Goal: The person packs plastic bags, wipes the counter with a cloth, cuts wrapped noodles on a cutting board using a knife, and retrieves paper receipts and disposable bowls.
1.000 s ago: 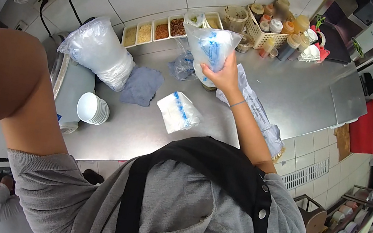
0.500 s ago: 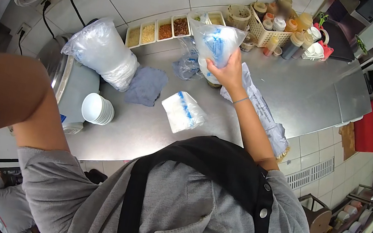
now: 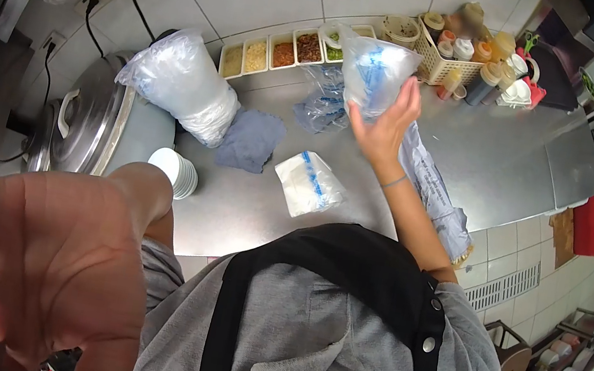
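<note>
My left hand (image 3: 56, 263) looms in the lower left, close to the camera. Its bare palm faces me, the fingers are partly bent and apart, and nothing shows in it. Across the counter, my right hand (image 3: 388, 134) is at a bulging clear plastic bag (image 3: 378, 77) with blue print. The thumb lies along the bag's lower left and the slightly blurred fingers along its right side. Crumpled clear plastic (image 3: 319, 103) lies just left of that bag. Nearer my body is a white folded packet with a blue stripe (image 3: 306, 185).
A large stuffed plastic bag (image 3: 180, 83), a grey-blue cloth (image 3: 251, 142) and stacked white cups (image 3: 175, 171) stand on the left. Behind are trays of toppings (image 3: 284, 54) and a basket of sauce bottles (image 3: 443, 64). A printed plastic sleeve (image 3: 429, 192) lies by my right forearm.
My left arm has swung so that the palm now shows before the camera. My right hand's fingers have straightened along the bag. The whole view has shifted slightly.
</note>
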`<state>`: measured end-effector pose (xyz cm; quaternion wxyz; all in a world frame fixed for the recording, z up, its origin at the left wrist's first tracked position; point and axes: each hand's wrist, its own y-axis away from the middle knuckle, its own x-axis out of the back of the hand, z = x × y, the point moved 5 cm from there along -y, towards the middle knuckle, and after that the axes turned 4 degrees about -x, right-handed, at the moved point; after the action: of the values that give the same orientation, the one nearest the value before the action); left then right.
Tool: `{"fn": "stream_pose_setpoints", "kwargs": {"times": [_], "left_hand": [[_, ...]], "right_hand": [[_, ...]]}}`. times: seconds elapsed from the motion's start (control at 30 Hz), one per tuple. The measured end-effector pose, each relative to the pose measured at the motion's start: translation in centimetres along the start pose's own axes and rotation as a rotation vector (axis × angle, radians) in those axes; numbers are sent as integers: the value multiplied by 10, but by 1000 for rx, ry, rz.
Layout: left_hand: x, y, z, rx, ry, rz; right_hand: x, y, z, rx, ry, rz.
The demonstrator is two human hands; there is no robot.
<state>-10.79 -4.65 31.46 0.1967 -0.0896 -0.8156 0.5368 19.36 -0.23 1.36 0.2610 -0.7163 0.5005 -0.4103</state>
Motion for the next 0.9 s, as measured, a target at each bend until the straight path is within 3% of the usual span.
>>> {"fn": "stream_pose_setpoints", "kwargs": {"times": [0.03,0.07,0.13,0.17,0.2,0.27,0.33,0.37,0.43,0.53,0.7,0.77,0.9], "left_hand": [[4,-5,-1,59,61,-151],[10,-5,1,63,45,-150],[16,-5,3,69,-258,-172],[17,-2,5,76,-271,-176],[13,2,7,45,-199,-87],[-4,14,5,-23,-52,89],[-13,26,1,-97,97,260],[-10,30,0,-135,173,345],[-1,29,-3,-122,134,355],[12,24,-3,-83,72,313],[19,26,-4,8,-21,246],[19,28,-5,34,-42,224],[21,25,-6,71,-62,170]], "right_hand": [[-3,12,-8,121,-36,17],[-4,24,-16,243,-76,35],[-9,35,-31,305,-196,-31],[-21,39,-40,368,-275,-210],[-32,45,-50,430,-351,-389],[-49,50,-60,411,-364,-453],[-97,81,-54,540,-203,-757],[-114,89,-49,547,-214,-759],[-150,103,-33,661,248,-640],[-181,116,5,626,379,-826],[-157,98,-25,743,238,-769],[-141,93,-33,449,-69,-877],[-91,113,-26,399,-196,-1077]]}}
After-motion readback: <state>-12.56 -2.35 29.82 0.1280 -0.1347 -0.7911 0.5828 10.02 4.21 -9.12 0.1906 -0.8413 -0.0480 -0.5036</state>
